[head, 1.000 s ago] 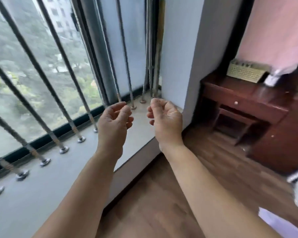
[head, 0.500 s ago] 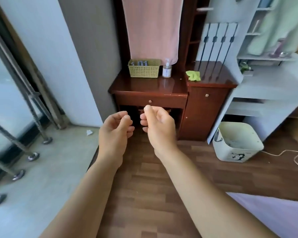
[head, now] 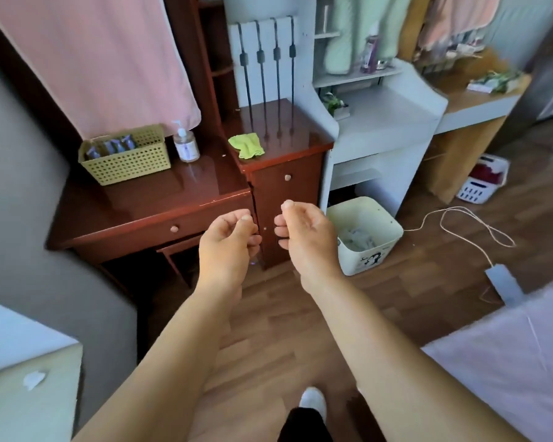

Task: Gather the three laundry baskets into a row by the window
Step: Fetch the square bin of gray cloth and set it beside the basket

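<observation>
Hovering empty and loosely curled before the cabinet [head: 286, 186], left hand [head: 229, 242] and right hand [head: 308, 237]; 1 white laundry basket [head: 482, 178] sits far right of it.

The wooden floor [head: 268, 330] carries a cream bin [head: 364, 234] beside the red cabinet [head: 284, 186]; farther right, seemingly a white laundry basket [head: 481, 183].

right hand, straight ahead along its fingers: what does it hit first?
Likely the door of the red-brown cabinet: the right hand, empty and loosely curled, points up-frame at it. Depth is unclear from one view; nothing shows between them.
</observation>
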Demonstrator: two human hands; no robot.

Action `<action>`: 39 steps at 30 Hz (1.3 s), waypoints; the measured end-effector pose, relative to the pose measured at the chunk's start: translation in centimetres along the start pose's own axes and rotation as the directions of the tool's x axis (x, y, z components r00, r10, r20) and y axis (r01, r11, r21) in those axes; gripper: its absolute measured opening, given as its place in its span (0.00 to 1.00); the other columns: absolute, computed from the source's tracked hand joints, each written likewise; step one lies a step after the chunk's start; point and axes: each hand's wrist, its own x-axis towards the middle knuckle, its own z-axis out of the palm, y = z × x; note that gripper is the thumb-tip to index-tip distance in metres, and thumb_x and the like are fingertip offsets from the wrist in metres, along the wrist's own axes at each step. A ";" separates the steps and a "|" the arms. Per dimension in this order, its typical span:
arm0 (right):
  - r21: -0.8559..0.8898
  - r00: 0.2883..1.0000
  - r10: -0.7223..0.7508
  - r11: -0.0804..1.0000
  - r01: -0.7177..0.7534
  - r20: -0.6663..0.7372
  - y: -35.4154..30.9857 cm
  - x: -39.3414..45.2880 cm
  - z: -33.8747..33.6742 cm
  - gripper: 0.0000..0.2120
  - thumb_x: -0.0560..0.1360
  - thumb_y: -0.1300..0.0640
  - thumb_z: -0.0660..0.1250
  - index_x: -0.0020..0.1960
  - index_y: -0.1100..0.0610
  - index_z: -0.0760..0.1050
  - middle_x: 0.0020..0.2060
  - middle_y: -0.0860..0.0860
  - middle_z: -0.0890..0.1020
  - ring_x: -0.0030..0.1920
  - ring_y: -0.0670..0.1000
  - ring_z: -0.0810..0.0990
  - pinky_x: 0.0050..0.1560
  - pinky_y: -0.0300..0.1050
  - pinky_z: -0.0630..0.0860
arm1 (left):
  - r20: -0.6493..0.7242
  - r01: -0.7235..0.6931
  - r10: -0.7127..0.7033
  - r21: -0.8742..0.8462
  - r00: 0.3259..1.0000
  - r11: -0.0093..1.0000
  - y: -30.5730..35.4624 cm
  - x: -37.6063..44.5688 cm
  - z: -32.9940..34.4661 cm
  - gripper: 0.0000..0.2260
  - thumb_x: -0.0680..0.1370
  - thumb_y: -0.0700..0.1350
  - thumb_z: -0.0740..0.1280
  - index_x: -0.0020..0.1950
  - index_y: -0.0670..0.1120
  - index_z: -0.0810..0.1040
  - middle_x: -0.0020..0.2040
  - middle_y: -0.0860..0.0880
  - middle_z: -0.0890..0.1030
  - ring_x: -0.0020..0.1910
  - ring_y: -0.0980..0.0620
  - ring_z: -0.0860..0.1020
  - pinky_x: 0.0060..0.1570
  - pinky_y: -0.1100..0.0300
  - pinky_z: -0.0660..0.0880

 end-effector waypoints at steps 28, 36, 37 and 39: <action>-0.128 0.929 0.173 0.966 -0.225 -0.326 4.5 46.8 -14.5 0.07 0.74 0.51 0.63 0.42 0.52 0.77 0.34 0.46 0.82 0.36 0.47 0.80 0.49 0.56 0.80 | 0.373 0.334 -0.402 0.234 0.836 0.913 -7.5 34.2 39.4 0.07 0.79 0.42 0.62 0.52 0.42 0.78 0.38 0.48 0.78 0.32 0.54 0.74 0.36 0.61 0.73; -0.109 0.897 0.315 0.925 -0.363 -0.311 9.2 55.4 -23.5 0.09 0.75 0.52 0.63 0.37 0.52 0.75 0.33 0.50 0.80 0.36 0.50 0.76 0.45 0.53 0.75 | 0.171 0.508 -0.556 0.257 0.813 0.822 -14.0 38.2 46.3 0.08 0.80 0.40 0.61 0.41 0.44 0.74 0.32 0.46 0.73 0.29 0.52 0.69 0.33 0.60 0.69; -0.101 0.893 0.350 0.915 -0.391 -0.284 10.2 56.6 -25.0 0.10 0.75 0.52 0.63 0.36 0.53 0.75 0.32 0.50 0.79 0.34 0.50 0.75 0.43 0.52 0.73 | 0.117 0.531 -0.569 0.248 0.814 0.810 -15.3 38.5 47.2 0.09 0.79 0.40 0.61 0.40 0.44 0.74 0.32 0.46 0.73 0.29 0.52 0.70 0.33 0.60 0.70; -0.118 0.877 0.421 0.883 -0.455 -0.233 12.3 58.5 -27.6 0.12 0.74 0.52 0.63 0.33 0.53 0.75 0.30 0.50 0.78 0.33 0.51 0.73 0.39 0.50 0.70 | 0.018 0.571 -0.591 0.235 0.806 0.786 -17.6 38.7 48.5 0.09 0.78 0.39 0.62 0.38 0.43 0.74 0.31 0.47 0.74 0.27 0.53 0.71 0.32 0.60 0.71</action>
